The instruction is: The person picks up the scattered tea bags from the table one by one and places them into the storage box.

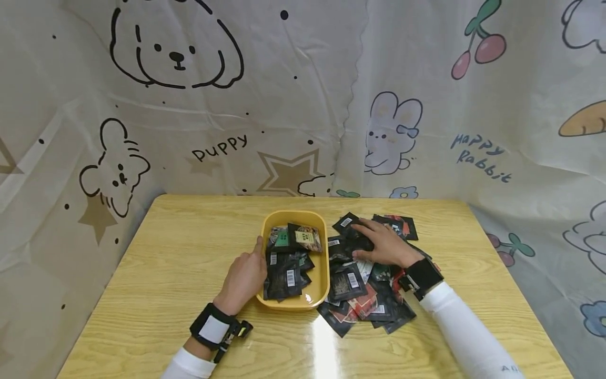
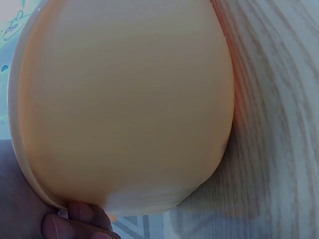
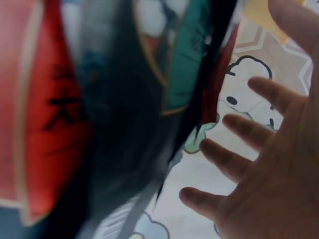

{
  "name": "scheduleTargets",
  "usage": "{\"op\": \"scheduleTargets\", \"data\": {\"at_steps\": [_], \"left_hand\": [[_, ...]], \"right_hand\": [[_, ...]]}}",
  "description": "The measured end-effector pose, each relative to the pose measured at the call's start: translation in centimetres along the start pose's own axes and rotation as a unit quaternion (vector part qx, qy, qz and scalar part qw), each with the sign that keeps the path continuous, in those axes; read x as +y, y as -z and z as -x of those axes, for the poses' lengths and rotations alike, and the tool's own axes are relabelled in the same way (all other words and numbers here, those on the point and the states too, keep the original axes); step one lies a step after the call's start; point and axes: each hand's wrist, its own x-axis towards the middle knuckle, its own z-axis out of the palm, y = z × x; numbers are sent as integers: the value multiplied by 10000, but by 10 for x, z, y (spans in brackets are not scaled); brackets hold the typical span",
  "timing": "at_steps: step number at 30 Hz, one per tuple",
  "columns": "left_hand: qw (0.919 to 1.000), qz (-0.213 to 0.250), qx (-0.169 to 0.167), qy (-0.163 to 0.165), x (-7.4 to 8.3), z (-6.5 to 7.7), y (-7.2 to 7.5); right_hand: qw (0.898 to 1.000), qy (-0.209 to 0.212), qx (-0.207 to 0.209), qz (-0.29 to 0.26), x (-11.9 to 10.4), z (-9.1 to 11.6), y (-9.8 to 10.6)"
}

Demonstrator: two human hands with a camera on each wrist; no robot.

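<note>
A yellow plastic basin (image 1: 324,292) holds several small dark packets (image 1: 286,279), two with green and yellow labels. At its left side, my left hand (image 1: 243,276) grips the rim; the left wrist view shows curled fingers (image 2: 82,219) at the basin's edge and its smooth outer wall. Spread above a loose pile of packets (image 1: 347,284) is my right hand (image 1: 385,245), fingertips at the black packets on the pile's far side. Its fingers (image 3: 239,164) are apart in the right wrist view, beside blurred red and green packets, and nothing is visibly held.
The pile sits against the basin's right side, its packets overlapping, some red and several black with white barcodes. Beneath lies a light wood-grain table (image 1: 189,237). A printed cloth (image 1: 303,105) with cartoon animals hangs behind the table's far edge.
</note>
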Motion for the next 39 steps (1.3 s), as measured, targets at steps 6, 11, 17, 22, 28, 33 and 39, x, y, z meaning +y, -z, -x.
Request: {"op": "scheduleTargets", "data": {"at_steps": [6,11,17,22,28,33,39], "left_hand": [[10000,27,-3,84,-1,1,-1],[9999,79,-75,117,1,1,-3],[10000,-13,-20,36,1,0,-1],[10000,-48,-56,5,0,1,1],[9999,-104,3,5,0,1,2],[9999,58,36,88,0,1,2],[9999,66,34,69,1,-1,-1]], "right_hand": [[9995,-129,-287,-90,-2,-25,-2],[9983,-126,-575,32,4,-33,-12],[9987,142,431,234,1,-36,-17],[9902,318,1349,192,-15,-34,-8],[9716,1139,2067,177,-70,-45,18],[9425,1968,2679,356,-113,-63,18],[9627,2108,1651,394,-132,-73,-3]]}}
